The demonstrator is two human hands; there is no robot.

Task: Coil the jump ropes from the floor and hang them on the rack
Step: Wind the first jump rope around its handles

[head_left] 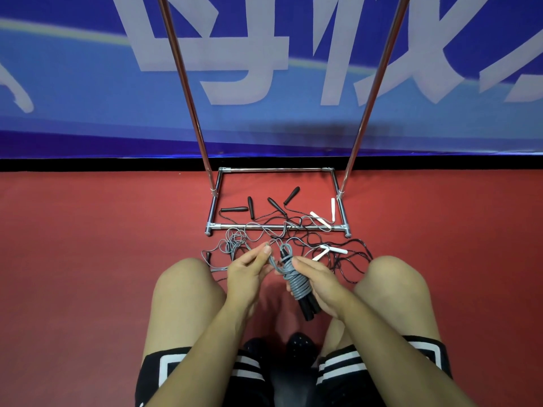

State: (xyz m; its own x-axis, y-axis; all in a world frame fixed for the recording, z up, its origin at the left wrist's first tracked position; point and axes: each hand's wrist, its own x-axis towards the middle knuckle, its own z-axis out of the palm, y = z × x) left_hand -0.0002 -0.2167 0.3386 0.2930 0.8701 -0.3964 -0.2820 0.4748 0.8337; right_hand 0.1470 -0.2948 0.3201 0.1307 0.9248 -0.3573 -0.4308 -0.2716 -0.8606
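From the head view, just in front of the metal rack point(277, 227), the right hand point(316, 284) grips a grey jump rope point(295, 279) wound around its black handles, while the left hand point(249, 270) pinches its loose cord. Other tangled ropes point(293, 230) lie across the rack's base bar on the red floor point(88, 245).

The right hand point(318, 284) grips a grey cord jump rope wound round its black handles point(298, 284); the left hand point(249, 267) pinches its loose cord. Tangled ropes lie by the chrome tubular rack point(277, 227) on the red floor point(88, 245).
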